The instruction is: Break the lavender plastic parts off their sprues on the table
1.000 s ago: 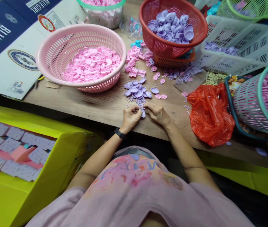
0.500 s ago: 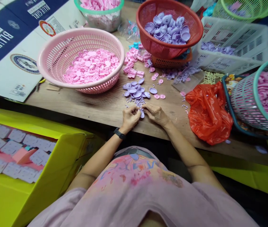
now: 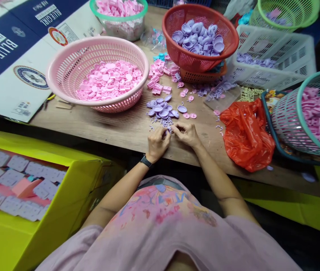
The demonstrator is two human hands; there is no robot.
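My left hand [image 3: 158, 143] is closed around a small purple oval plastic piece [image 3: 166, 131], mostly hidden behind the fingers. Just to its right, my right hand [image 3: 187, 134] has thumb and forefinger pinched together; whatever is between them is too small to make out. The fingertips of both hands are at the near edge of a pile of tiny purple hook-shaped parts [image 3: 166, 122]. Beyond that lies a heap of purple oval shells [image 3: 161, 108], with a few pink oval pieces [image 3: 190, 115] to the right.
A pink basket [image 3: 60, 71] of pink parts stands left, a red basket [image 3: 173, 52] of purple parts behind. Rightward are a red plastic bag [image 3: 246, 135] and a teal-rimmed basket [image 3: 301, 101]. An open yellow box [image 3: 83, 177] sits below the table's left edge.
My left hand has turned over the purple oval piece, hiding most of it. My right hand's fingertips have drawn slightly away from it, to the right.
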